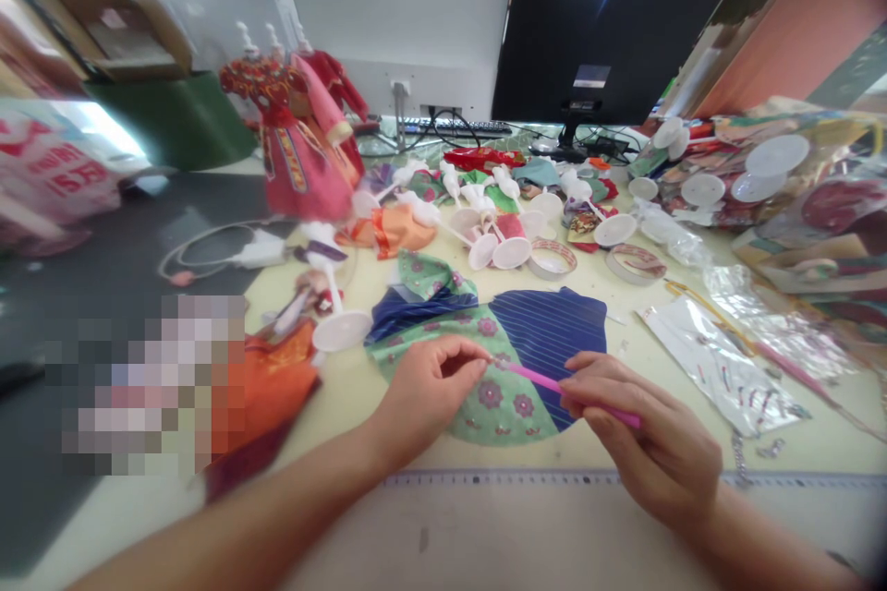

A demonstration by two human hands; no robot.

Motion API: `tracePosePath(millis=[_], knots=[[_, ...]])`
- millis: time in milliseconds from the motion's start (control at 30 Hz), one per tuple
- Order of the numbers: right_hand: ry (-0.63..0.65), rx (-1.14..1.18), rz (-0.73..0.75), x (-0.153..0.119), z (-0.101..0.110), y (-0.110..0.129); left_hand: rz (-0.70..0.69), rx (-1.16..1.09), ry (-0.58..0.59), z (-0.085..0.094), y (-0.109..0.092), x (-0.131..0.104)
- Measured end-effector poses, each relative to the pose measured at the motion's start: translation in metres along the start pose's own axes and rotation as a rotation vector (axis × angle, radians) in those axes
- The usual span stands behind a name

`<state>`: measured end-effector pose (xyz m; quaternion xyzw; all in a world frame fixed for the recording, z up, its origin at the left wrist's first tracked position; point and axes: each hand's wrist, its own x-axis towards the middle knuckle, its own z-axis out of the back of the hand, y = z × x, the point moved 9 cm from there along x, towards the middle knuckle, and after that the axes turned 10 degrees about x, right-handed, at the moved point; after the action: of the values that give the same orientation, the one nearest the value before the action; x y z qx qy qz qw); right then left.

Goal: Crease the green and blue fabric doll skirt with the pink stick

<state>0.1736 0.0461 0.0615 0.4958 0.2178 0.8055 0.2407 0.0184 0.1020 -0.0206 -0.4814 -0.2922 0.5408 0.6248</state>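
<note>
A green fabric piece (478,406) with purple flowers lies flat on the table, joined to or overlapping a dark blue striped piece (554,323). My right hand (644,443) is closed around a pink pen-like tool (537,378), its tip pointing left over the green fabric. My left hand (433,388) rests over the green fabric with thumb and index finger pinched together near the tool's tip; what they hold, if anything, is too small to make out. Folded green and blue cloth (422,295) sits just behind my left hand.
A ruler (499,480) runs along the front. Orange cloth (277,388) lies left. Behind are white stands (339,330), tape rolls (552,259), dressed forms (297,148) and two monitors (408,28). A clear packet (721,365) and plastic-wrapped items (818,203) are right.
</note>
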Motion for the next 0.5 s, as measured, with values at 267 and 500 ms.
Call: tracePosePath(millis=[267, 500], knots=[[0.003, -0.001, 0.002, 0.0010, -0.0001, 0.0013, -0.007, -0.019, 0.013, -0.0019, -0.0017, -0.0008], [-0.015, 0.039, -0.025, -0.0029, 0.0037, -0.0013, 0.000, 0.012, 0.022, -0.0023, -0.0025, -0.0005]])
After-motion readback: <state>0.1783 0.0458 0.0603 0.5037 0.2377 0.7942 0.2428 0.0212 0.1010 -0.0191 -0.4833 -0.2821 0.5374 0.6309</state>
